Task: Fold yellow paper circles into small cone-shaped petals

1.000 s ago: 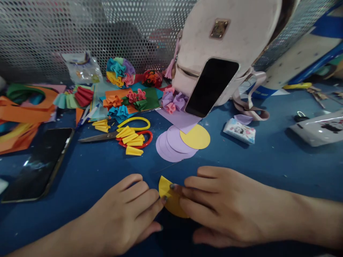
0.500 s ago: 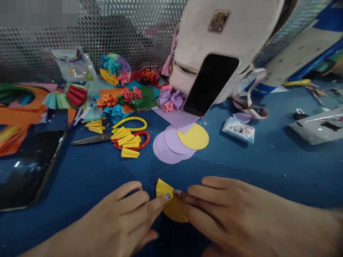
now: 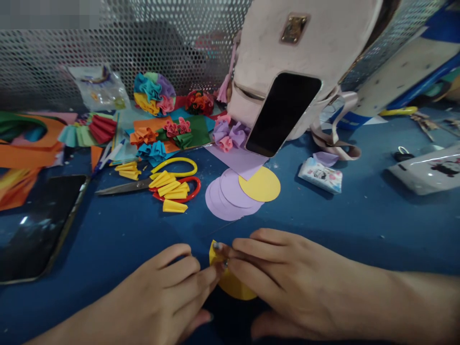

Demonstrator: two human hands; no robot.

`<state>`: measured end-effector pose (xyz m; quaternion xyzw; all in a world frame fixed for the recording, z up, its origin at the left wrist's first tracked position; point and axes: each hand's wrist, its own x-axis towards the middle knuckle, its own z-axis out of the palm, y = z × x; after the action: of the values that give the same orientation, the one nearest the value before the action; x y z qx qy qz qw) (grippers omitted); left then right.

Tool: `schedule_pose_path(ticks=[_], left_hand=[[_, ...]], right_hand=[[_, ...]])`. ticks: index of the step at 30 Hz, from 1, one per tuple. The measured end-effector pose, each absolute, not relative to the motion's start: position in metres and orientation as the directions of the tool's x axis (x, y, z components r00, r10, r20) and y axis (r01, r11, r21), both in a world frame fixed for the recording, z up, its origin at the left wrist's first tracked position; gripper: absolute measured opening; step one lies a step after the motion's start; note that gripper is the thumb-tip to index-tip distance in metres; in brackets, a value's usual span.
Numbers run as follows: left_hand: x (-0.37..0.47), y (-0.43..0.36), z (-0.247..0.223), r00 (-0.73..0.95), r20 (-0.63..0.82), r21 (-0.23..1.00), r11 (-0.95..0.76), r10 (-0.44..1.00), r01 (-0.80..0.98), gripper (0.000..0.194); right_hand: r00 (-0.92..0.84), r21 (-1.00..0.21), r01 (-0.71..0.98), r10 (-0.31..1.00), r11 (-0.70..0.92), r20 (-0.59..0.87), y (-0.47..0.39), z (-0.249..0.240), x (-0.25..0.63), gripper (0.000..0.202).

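Note:
A yellow paper circle point(image 3: 239, 286) lies on the blue table in front of me, its upper left edge folded over. My left hand point(image 3: 176, 282) holds it down with the index fingertip at the fold, and the thumb is apart below. From the right, my right hand point(image 3: 276, 268) presses its fingertips on the folded edge, right by the left index finger. Both hands cover much of the circle. Beyond them are lilac paper circles point(image 3: 223, 203) in an overlapping stack, with another yellow paper circle point(image 3: 264, 186) on top.
Red-and-yellow-handled scissors point(image 3: 124, 187) lie left with folded yellow strips point(image 3: 168, 184) on them. A dark phone point(image 3: 39, 230) is at left; another phone point(image 3: 283, 112) leans on a pink backpack point(image 3: 266, 48). Paper flowers point(image 3: 154, 93) stand behind. A small tissue pack point(image 3: 319, 175) lies right.
My right hand has slid left and slightly up along the fold, its fingertips now at the circle's upper left edge. My left hand stays in place.

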<state>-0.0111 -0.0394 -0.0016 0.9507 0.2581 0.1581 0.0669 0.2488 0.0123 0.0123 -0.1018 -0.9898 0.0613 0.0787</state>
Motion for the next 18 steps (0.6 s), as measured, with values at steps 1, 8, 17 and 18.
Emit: schedule_pose_path(ticks=[1,8,17,18], left_hand=[[-0.011,-0.04,-0.002,0.814,0.27,0.216,-0.856,0.515,0.47,0.022],[-0.013,-0.042,-0.005,0.814,0.295,0.214,-0.865,0.501,0.455,0.021],[-0.009,-0.038,0.001,0.82,0.258,0.207,-0.858,0.511,0.47,0.025],[-0.009,-0.038,0.002,0.819,0.252,0.21,-0.856,0.515,0.473,0.025]], right_hand=[[-0.966,-0.136,0.195,0.214,0.971,0.147,0.012,0.011,0.248,0.055],[-0.957,-0.186,0.229,0.256,0.956,0.139,0.015,0.016,0.25,0.062],[-0.98,-0.07,0.192,0.196,0.979,0.047,0.009,0.037,0.259,0.044],[-0.982,-0.062,0.185,0.187,0.981,0.034,0.008,0.039,0.26,0.044]])
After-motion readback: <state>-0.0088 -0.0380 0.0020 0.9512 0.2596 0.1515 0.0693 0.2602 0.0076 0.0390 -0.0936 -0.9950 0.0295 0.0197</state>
